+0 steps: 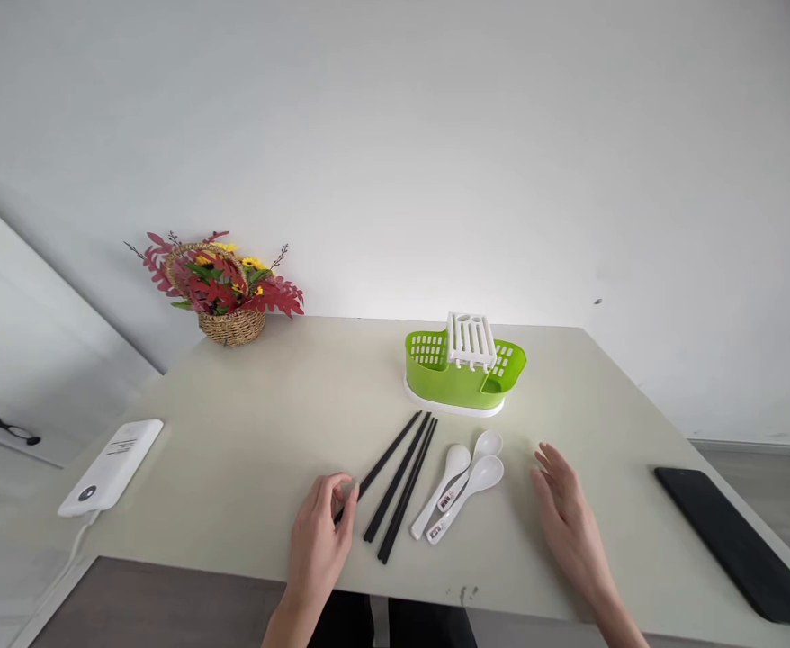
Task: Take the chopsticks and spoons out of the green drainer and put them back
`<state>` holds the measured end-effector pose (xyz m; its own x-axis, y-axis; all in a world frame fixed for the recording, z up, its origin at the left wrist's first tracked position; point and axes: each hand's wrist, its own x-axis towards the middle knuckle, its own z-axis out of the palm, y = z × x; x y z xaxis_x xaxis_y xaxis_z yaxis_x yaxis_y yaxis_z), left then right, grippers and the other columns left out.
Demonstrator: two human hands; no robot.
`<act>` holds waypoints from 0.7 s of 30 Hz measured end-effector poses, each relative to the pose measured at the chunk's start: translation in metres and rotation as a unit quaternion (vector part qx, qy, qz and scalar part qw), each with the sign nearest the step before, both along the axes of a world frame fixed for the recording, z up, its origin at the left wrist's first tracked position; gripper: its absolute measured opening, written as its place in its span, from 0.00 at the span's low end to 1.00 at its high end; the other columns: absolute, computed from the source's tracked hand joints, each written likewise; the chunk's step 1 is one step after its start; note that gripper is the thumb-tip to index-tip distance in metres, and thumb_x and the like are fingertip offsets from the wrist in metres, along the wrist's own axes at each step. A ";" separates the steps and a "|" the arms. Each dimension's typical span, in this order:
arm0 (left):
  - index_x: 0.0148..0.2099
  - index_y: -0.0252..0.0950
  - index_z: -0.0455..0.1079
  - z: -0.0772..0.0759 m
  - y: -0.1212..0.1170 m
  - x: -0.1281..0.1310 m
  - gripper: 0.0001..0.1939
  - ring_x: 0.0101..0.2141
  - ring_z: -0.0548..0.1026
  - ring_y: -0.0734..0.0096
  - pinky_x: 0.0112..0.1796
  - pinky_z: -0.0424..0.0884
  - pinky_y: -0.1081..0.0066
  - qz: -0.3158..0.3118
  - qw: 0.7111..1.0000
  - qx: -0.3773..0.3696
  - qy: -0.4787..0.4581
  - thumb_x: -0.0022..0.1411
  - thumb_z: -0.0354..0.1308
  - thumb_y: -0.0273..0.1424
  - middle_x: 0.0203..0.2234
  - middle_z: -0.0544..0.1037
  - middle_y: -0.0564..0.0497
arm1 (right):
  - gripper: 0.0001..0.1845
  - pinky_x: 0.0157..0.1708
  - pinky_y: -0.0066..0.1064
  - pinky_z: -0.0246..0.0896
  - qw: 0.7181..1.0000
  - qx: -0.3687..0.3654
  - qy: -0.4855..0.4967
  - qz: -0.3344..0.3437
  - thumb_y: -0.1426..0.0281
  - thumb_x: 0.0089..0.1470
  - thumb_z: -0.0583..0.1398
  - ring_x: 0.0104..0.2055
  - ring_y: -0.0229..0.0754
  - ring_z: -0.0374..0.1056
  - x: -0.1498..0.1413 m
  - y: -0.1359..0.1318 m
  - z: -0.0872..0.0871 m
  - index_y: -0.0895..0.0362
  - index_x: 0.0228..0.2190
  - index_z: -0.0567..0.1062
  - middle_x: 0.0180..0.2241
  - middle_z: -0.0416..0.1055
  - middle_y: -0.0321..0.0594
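Observation:
My left hand (pixel 319 533) is closed, thumb and fingers pinched on the lower part of the leftmost black chopstick (pixel 390 453), which lies slanted on the table. To the right of it, more black chopsticks (pixel 405 490) lie roughly side by side. Three white spoons (pixel 480 474) with small labels on some handles overlap beside them, bowls pointing away from me. My right hand (pixel 567 517) is open and holds nothing, right of the spoons. Behind the utensils stands a green basket-like cutlery holder (pixel 445 382) with a white slotted rack (pixel 471 340) across its middle and a white base.
A wicker basket (pixel 231 326) of artificial flowers stands at the back left of the pale table (pixel 266 405). At the left edge lies a white power bank (pixel 112 468) with a cable. A black phone (pixel 739 540) lies near the right edge. Behind rises a wall.

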<state>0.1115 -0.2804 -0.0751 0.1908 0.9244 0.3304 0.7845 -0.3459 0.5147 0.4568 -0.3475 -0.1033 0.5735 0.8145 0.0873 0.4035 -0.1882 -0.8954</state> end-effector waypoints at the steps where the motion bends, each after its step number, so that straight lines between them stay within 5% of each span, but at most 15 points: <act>1: 0.48 0.40 0.67 0.000 0.000 -0.001 0.16 0.30 0.75 0.67 0.32 0.73 0.69 0.001 1.000 0.006 0.009 0.76 0.46 0.46 0.33 0.74 0.50 | 0.34 0.55 0.46 0.64 1.000 -0.008 0.005 -0.014 0.47 0.65 0.53 0.62 0.55 0.67 -0.003 -0.004 -0.001 0.48 0.66 0.61 0.66 0.66 0.48; 6: 0.46 0.39 0.68 0.005 0.008 -0.008 0.16 0.36 0.78 0.61 0.36 0.75 0.63 -0.012 0.995 0.021 0.092 0.74 0.49 0.45 0.36 0.76 0.47 | 0.33 0.47 0.39 0.66 0.999 -0.024 0.012 -0.046 0.45 0.63 0.53 0.59 0.54 0.69 -0.009 -0.010 0.000 0.48 0.62 0.66 0.62 0.70 0.45; 11: 0.43 0.36 0.72 0.015 0.024 -0.004 0.13 0.39 0.79 0.56 0.40 0.76 0.59 -0.035 0.980 0.040 0.190 0.75 0.46 0.33 0.38 0.78 0.43 | 0.33 0.45 0.38 0.65 0.998 -0.023 0.010 -0.051 0.45 0.63 0.54 0.58 0.53 0.69 -0.009 -0.008 0.001 0.50 0.61 0.67 0.60 0.71 0.46; 17: 0.39 0.32 0.77 0.024 0.030 0.014 0.11 0.34 0.79 0.51 0.31 0.76 0.60 -0.033 0.940 -0.009 0.341 0.65 0.52 0.22 0.35 0.78 0.37 | 0.30 0.44 0.37 0.65 0.999 -0.025 0.003 -0.048 0.46 0.63 0.54 0.58 0.52 0.69 -0.007 -0.009 -0.003 0.49 0.59 0.68 0.58 0.73 0.44; 21: 0.33 0.33 0.77 0.025 0.037 0.015 0.08 0.31 0.78 0.49 0.29 0.76 0.59 -0.028 0.951 -0.044 0.304 0.62 0.57 0.25 0.32 0.78 0.35 | 0.30 0.44 0.37 0.66 0.999 -0.022 -0.005 -0.042 0.47 0.63 0.55 0.58 0.53 0.70 -0.005 -0.009 -0.006 0.50 0.59 0.68 0.57 0.74 0.45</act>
<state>0.1266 -0.2435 -0.0497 0.3717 0.9261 0.0643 0.9280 -0.3726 0.0014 0.4522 -0.3569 -0.1092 0.6400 0.7661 0.0587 0.3937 -0.2614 -0.8813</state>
